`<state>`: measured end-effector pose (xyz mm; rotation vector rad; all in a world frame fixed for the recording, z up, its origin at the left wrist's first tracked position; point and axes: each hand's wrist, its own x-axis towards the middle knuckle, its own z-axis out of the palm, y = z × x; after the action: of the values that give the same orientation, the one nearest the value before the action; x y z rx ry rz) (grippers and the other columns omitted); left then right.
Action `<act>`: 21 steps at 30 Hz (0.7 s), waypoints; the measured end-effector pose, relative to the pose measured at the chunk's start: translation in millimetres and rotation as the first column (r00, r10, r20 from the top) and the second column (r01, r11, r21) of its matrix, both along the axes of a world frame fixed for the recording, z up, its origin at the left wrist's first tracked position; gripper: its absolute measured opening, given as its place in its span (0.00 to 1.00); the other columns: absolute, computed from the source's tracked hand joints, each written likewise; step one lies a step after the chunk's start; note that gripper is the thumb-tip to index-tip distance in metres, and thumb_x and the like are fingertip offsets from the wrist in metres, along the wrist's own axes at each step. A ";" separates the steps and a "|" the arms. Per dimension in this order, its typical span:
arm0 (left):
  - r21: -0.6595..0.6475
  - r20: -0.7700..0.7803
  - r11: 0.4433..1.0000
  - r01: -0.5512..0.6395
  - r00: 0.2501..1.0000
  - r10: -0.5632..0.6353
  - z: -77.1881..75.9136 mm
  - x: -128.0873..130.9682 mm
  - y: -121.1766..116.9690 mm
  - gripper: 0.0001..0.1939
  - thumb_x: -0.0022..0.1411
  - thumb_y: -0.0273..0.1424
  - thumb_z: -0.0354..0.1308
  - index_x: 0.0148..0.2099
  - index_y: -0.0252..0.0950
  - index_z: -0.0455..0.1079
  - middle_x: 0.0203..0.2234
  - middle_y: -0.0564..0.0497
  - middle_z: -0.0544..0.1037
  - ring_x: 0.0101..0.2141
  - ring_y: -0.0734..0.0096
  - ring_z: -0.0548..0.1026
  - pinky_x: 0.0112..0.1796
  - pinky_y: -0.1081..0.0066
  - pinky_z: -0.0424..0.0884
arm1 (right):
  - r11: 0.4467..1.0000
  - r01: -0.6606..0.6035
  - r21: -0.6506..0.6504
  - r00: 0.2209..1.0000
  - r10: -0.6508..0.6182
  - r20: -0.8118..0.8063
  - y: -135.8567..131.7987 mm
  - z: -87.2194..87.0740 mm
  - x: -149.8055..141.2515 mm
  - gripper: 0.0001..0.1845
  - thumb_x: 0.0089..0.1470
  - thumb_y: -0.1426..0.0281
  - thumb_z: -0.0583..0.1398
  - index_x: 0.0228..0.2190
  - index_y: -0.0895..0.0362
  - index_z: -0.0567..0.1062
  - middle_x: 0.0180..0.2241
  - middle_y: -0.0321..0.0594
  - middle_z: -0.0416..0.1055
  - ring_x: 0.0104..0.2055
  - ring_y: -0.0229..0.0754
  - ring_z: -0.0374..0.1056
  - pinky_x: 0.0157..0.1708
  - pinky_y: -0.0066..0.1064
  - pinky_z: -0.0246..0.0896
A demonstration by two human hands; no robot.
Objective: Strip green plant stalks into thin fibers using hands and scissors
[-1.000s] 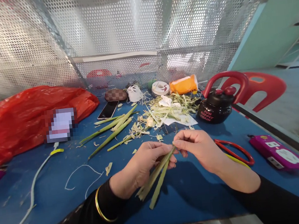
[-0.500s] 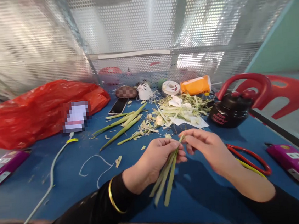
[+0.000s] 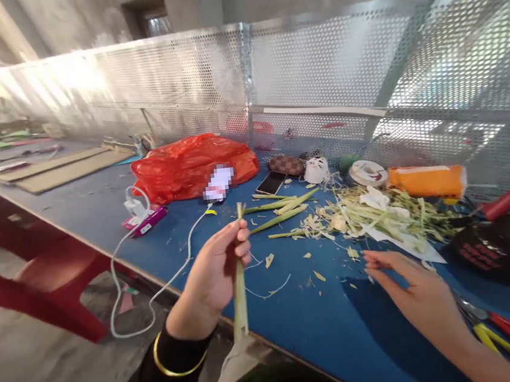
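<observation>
My left hand is closed around a bundle of pale green leaf strips, held upright over the table's front edge. Their cut ends stick up above the fingers. Out to the right, my right hand hovers above the blue table with thumb and fingertips drawn together; anything between them is too small to make out. Beyond it lies a heap of green plant scraps on white paper. Several long green leaf pieces rest on the table behind my left hand.
A red plastic bag, a phone on a white cable and a dark phone lie farther back. To the right are an orange packet, a black jug and red-and-yellow-handled pliers. A red stool stands left.
My view has swung left. My hands have parted: the left has turned the strips upright, while the right has let go of their tips and moved away to the right.
</observation>
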<state>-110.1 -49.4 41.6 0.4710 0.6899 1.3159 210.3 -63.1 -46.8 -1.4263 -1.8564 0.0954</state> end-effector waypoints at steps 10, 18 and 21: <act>-0.150 -0.145 0.983 -0.104 0.986 0.083 -41.8 -53.2 -32.3 0.02 0.59 0.25 0.58 0.35 0.31 0.68 0.22 0.58 0.64 0.17 0.86 0.61 0.18 0.83 0.59 | 0.853 -0.457 -0.252 0.833 0.510 0.215 22.2 28.0 -118.1 0.07 0.52 0.77 0.63 0.33 0.54 0.76 0.35 0.38 0.72 0.37 0.43 0.68 0.38 0.35 0.61; -0.132 -0.277 0.989 -0.065 0.961 0.026 -33.7 -51.9 -37.3 0.09 0.54 0.31 0.64 0.32 0.31 0.69 0.21 0.57 0.67 0.18 0.84 0.63 0.19 0.81 0.58 | 0.800 -0.504 -0.326 0.825 0.557 0.092 34.7 24.1 -127.9 0.06 0.57 0.75 0.58 0.28 0.55 0.70 0.33 0.38 0.72 0.36 0.41 0.67 0.37 0.33 0.60; -0.076 -0.318 0.997 -0.022 0.948 -0.003 -25.3 -42.8 -26.1 0.10 0.54 0.32 0.64 0.31 0.31 0.69 0.21 0.56 0.68 0.18 0.83 0.64 0.20 0.81 0.58 | 0.810 -0.485 -0.330 0.874 0.445 -0.192 43.2 39.3 -111.4 0.08 0.60 0.68 0.55 0.29 0.55 0.70 0.28 0.36 0.73 0.32 0.40 0.68 0.35 0.32 0.62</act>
<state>-152.9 -75.4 16.3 0.6242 1.0102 1.2280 98.9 -19.9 -7.5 -1.1314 -2.1390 0.7919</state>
